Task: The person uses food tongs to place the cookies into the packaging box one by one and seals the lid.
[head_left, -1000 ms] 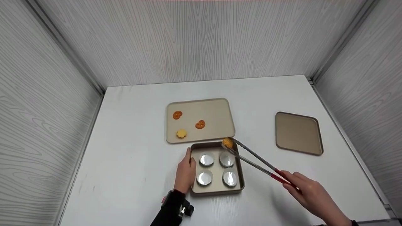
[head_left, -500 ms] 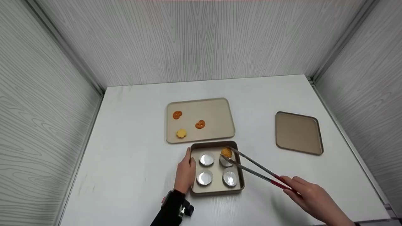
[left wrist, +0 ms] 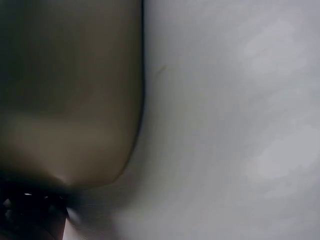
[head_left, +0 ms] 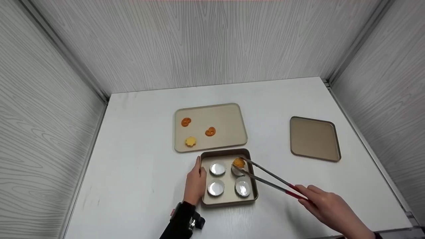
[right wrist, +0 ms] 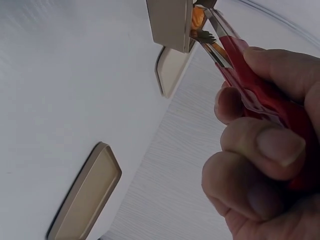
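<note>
My right hand (head_left: pixel 327 207) grips red-handled metal tongs (head_left: pixel 265 179), seen close up as tongs (right wrist: pixel 235 55) in the right wrist view. The tong tips pinch an orange cookie (head_left: pixel 238 162) just over the far right foil cup (head_left: pixel 236 170) of a small tan pan (head_left: pixel 228 200). Three more foil cups sit in that pan, one of them the near left cup (head_left: pixel 215 188). My left hand (head_left: pixel 196 181) rests against the pan's left rim with straight fingers. The left wrist view shows only a blurred pan side (left wrist: pixel 70 100) on the white table.
A larger tan tray (head_left: pixel 229 116) behind the pan carries two orange pretzel cookies (head_left: pixel 186 121) (head_left: pixel 210 131) and a yellow flower cookie (head_left: pixel 190 141). A bare tan tray (head_left: pixel 314 138) lies at the right. Grey panel walls enclose the white table (head_left: pixel 139 166) on three sides.
The tongs carried the orange cookie from the pan's far right corner down to just over the far right foil cup. The left hand stayed on the pan's rim.
</note>
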